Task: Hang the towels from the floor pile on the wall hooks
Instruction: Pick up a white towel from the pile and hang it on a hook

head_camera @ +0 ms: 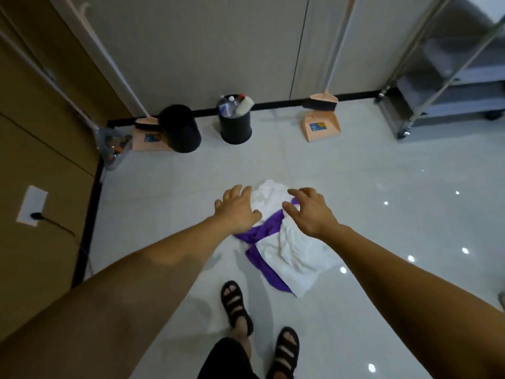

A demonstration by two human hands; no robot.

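Pile (297, 255): lying lengthwise, near-to-far.
Left hand (237, 209): hovering, fingers spread, over pile's far-left edge.
Right hand (311, 212): hovering empty-fingered over pile's far end (equally near).

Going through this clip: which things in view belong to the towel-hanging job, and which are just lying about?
Belongs to the job:
- white towel in the floor pile
- purple towel tangled with it
- left hand and right hand, both reaching over the pile

Just lying about:
- black bin
- bin with bottles
- dustpan
- broom
- metal cart
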